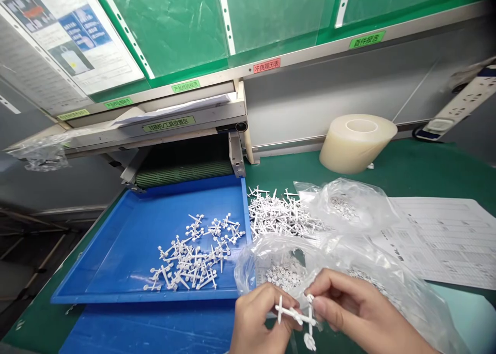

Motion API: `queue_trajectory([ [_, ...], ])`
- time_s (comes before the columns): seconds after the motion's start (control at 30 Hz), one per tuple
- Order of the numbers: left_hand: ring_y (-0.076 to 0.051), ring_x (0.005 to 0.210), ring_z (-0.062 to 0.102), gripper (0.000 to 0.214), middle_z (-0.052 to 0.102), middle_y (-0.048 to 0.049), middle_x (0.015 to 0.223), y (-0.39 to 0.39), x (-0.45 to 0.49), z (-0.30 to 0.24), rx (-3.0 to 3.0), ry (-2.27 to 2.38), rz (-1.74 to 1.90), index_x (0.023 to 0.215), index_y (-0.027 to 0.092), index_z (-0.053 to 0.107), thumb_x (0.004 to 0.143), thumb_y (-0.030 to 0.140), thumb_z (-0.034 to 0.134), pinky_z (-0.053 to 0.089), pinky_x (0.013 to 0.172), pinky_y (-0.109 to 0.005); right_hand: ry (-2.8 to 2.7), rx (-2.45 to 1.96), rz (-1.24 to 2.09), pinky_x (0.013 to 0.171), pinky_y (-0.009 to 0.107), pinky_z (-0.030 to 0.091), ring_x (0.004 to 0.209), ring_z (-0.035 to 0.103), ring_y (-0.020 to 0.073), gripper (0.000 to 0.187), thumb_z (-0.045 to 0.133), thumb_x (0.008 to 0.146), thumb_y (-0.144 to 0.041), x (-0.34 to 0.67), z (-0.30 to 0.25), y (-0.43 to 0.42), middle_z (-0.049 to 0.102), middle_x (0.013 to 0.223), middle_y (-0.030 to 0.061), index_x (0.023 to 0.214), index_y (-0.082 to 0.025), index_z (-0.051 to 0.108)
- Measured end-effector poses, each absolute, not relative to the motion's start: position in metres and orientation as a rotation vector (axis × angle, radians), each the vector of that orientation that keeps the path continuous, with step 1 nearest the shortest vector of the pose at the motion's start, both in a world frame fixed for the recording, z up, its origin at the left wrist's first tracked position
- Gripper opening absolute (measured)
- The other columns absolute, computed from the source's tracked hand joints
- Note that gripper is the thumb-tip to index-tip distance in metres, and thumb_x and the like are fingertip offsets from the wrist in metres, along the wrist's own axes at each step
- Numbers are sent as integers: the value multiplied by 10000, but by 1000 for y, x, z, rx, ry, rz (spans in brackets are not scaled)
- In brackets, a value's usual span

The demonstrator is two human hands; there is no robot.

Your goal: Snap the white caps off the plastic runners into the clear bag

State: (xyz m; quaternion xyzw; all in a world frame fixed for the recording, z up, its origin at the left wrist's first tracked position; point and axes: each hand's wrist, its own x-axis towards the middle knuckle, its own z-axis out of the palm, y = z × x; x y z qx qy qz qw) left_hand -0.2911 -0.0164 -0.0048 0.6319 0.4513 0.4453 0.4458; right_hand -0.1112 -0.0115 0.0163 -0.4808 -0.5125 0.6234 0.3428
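White sprue (296,315) — long axis left-right | left hand (259,324) + right hand (360,315) pinch it

Just ahead and to the left of the left hand (259,320), a blue tray (124,240) scattered with white plastic parts (194,256). Farther ahead, a green ribbed belt (186,173). Ahead of the right hand (360,312), a heap of white sprues (279,214) beside a clear bag (351,205); well beyond, a roll of clear film (356,143). Off to that hand's right, a printed sheet (445,237).
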Motion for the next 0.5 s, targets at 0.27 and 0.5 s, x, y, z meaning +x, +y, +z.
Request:
queue_trajectory([
  [0.27,-130,385,621,215,521,62,472,-15,-286,6,1124,1298,852,586,169,483,712,177,657,397,421,-173,-1662,-1231,971,700,258,502,758,632,188,105,603,859,-187,-109,8,-23,657,824,25,840,-268,667],
  [0.5,-117,467,566,193,582,19,545,-12,-288,-1,1381,1412,970,599,169,562,770,241,615,429,505,-217,-931,-993,2074,369,138,319,443,381,51,381,617,803,-562,-124,0,-17,525,697,-25,851,-186,579],
])
